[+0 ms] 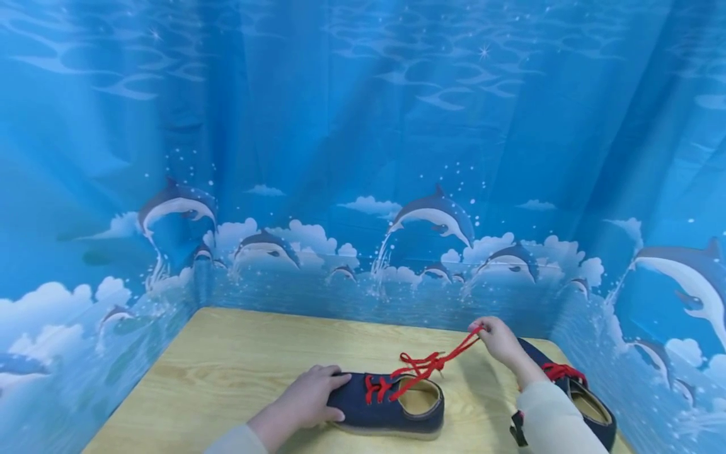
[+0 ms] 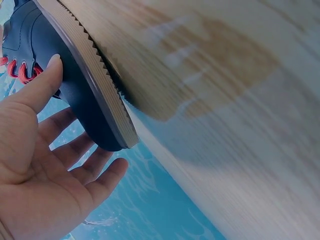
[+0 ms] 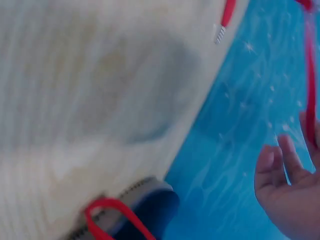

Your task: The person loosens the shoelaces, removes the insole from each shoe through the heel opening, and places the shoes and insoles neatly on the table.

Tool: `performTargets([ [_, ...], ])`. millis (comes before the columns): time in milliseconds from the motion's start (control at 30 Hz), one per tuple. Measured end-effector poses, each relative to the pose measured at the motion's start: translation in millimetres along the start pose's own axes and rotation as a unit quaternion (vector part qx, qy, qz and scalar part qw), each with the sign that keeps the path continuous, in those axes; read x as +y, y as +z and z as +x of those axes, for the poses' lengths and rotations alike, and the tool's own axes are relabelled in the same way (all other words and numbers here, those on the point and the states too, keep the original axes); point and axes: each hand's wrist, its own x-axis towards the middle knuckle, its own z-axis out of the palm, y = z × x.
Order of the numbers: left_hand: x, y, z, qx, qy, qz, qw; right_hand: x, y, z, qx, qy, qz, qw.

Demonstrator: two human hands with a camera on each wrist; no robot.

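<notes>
A dark navy shoe [image 1: 363, 403] with red laces lies on the tabletop, toe to the left. My left hand [image 1: 309, 397] holds it by the toe; in the left wrist view the thumb [image 2: 47, 82] lies on the upper and the fingers reach round the toe. Off to the right, my right hand [image 1: 499, 340] pinches a red shoelace [image 1: 462, 347] in a loop, drawn up and away from the shoe. A tangle of red lace [image 1: 433, 364] sits above the shoe's opening. In the right wrist view the lace [image 3: 311, 75] runs down to the fingertips.
A second navy shoe [image 1: 601, 425] with red laces stands at the right, partly behind my right forearm. Wooden tabletop [image 1: 238, 353] lies under both. A blue dolphin-print curtain [image 1: 363, 157] rises along its back and sides.
</notes>
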Motion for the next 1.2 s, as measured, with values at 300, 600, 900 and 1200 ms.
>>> performTargets([
  [300,0.2,2.2,1.8,0.007,0.004,0.005,1.0,-2,19,-12.9,-0.101,-0.039,-0.053,0.9927],
  [600,-2.7,1.8,1.8,-0.005,0.001,-0.011,0.9999,-13,25,-21.2,-0.05,-0.062,-0.087,0.993],
  [900,-0.5,1.3,3.3,0.0,0.003,-0.004,1.0,-30,33,-37.8,-0.072,-0.154,-0.126,0.9772],
  [1200,1.3,-1.3,1.8,-0.011,-0.003,-0.009,0.9999,-20,51,-41.8,-0.113,-0.182,-0.115,0.97],
])
